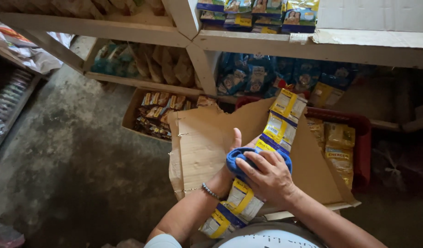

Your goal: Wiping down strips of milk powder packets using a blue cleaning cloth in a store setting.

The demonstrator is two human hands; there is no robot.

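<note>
Presently, near to far:
Strip of sachets (248, 193): one yellow-and-blue strip, about five sachets showing, running up from the lap over the cardboard sheet (207, 142).
Right hand (266, 177): fingers spread, pressing one blue cloth (237, 158) onto the strip.
Left hand (230, 158): thumb up, gripping strip and cloth from below.
Progress: wiping looks mid-strip; the upper sachets seem still to do.
Red crate (361, 138): one, holding yellow packets.
Shelves (276, 46): two tiers stocked.
</note>
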